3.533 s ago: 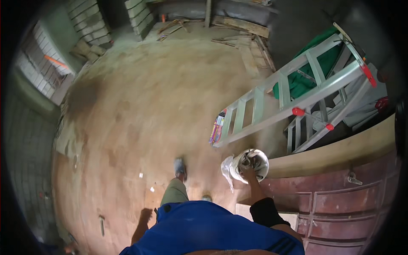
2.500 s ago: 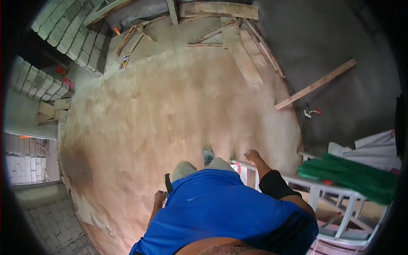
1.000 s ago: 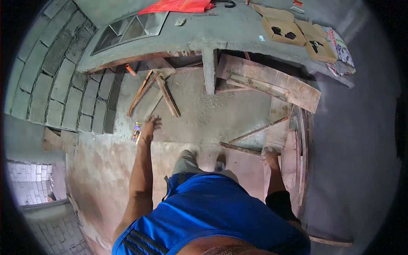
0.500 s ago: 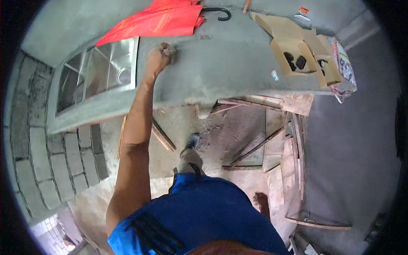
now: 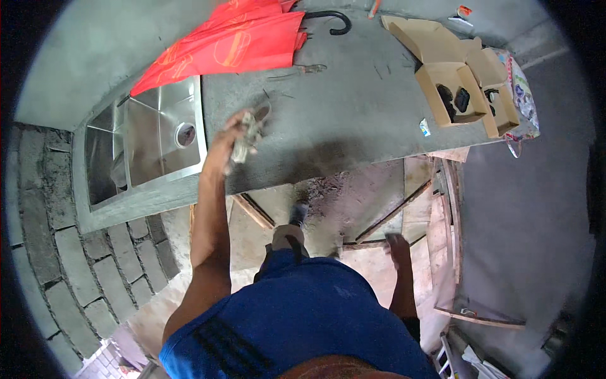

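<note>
A crumpled greyish rag (image 5: 248, 136) is gripped in my left hand (image 5: 228, 140), low over the grey concrete counter (image 5: 353, 107). Whether the rag touches the counter I cannot tell. Just left of that hand is a steel sink (image 5: 151, 129) with a round drain, set into the counter. A red umbrella (image 5: 233, 50) with a black hooked handle lies behind, partly over the sink's far edge. My right hand (image 5: 398, 245) hangs by my side below the counter, away from anything on it; its fingers are smeared by motion.
Two open cardboard boxes (image 5: 435, 79) with black items stand at the counter's right end, beside a patterned plastic bag (image 5: 522, 95). A small white-blue packet (image 5: 424, 127) lies near the front edge. Wooden strips (image 5: 394, 211) lie on the floor; block wall (image 5: 79, 249) at left.
My left hand has come nearer along the counter, and the rag in it now shows clearly. My right hand has moved up and forward. The whole view has shifted a little.
</note>
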Available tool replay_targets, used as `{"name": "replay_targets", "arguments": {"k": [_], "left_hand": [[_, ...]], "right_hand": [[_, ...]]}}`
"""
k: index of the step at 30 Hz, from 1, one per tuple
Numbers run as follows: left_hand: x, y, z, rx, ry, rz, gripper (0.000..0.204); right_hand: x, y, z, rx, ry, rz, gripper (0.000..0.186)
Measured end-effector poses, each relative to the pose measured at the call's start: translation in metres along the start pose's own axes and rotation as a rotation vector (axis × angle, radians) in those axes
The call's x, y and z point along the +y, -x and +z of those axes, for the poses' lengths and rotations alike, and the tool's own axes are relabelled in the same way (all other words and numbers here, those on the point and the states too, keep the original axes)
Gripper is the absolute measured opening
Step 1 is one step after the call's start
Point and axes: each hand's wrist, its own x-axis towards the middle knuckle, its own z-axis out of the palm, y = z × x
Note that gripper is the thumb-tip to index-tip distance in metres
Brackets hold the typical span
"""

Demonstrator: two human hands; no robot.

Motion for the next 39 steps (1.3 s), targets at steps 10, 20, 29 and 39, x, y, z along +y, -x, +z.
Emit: {"name": "replay_targets", "arguments": {"k": [10,20,29,39], "left_hand": [[-0.051,0.058,0.054,-0.257,-0.316,-0.155,0.033],[-0.054,0.023,-0.009,0.364,-1.439,0.205,0.046],[-0.029,0.026,0.007,0.402,-1.339,0.549,0.06],[-0.007,0.05,0.078,-0.404,-0.872,0.292,0.051]], "right_hand": [[-0.326,-0.068,0.11,-0.572,-0.204,-0.357,0.038],[-0.348,-0.118,0.157,-0.281,0.065,-0.467,0.03],[-0.386,-0.245,0.194,0.327,0.53,-0.846,0.018],[-0.359,-0.194,0.145,0.401,0.161,-0.728,0.022]]}}
